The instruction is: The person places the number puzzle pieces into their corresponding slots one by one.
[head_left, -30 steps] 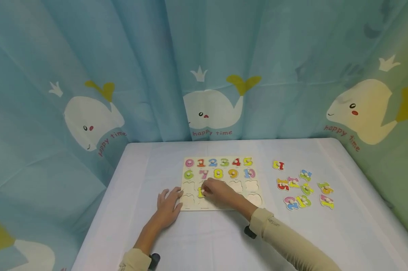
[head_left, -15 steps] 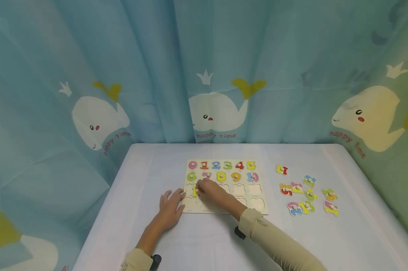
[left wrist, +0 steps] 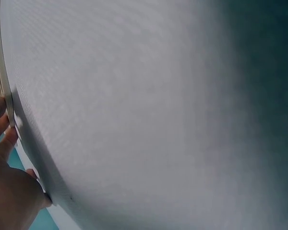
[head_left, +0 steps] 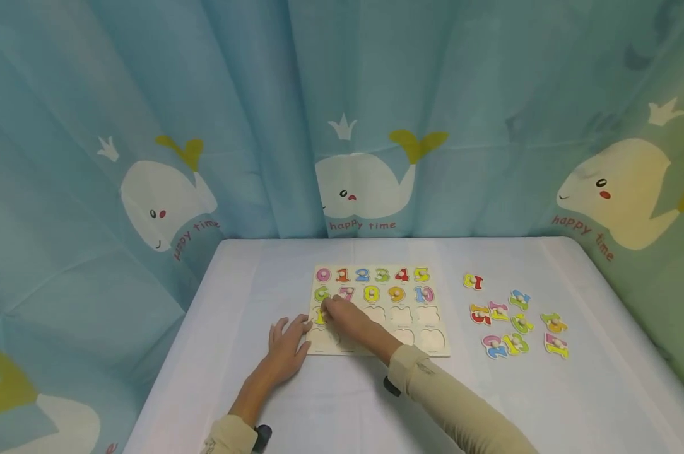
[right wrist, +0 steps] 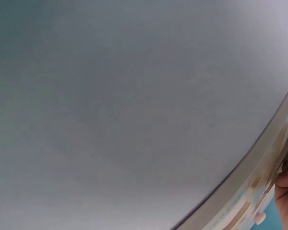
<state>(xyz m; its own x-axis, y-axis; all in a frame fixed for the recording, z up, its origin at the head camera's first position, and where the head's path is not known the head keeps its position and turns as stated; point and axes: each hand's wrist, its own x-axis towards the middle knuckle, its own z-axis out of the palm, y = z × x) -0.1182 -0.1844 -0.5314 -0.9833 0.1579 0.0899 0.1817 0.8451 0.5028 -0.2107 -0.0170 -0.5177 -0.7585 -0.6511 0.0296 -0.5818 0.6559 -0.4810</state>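
I get a teal-blue curtain [head_left: 251, 94] printed with white whales [head_left: 361, 183], yellow tails [head_left: 418, 145], white crowns [head_left: 342, 129], red lettering [head_left: 362, 226]. Table cover [head_left: 251, 277] reads plain white to me, board [head_left: 388, 318] cream. I log 0 [head_left: 323, 274] pink, 2 [head_left: 362, 275] blue, 4 [head_left: 401, 275] red, 8 [head_left: 371, 294] yellow, 9 [head_left: 396, 294] orange, 10 [head_left: 424, 294] blue and pink. Piece at right hand [head_left: 350, 321]: yellow. Top loose piece [head_left: 472, 282]: yellow and red. I tag both sleeves [head_left: 461, 403] beige, wrist cameras [head_left: 262, 437] black.

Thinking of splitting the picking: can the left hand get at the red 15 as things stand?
Probably not: the red 15 lies past the right edge of the puzzle board, the left hand rests at the board's left edge, with the right hand and forearm between.
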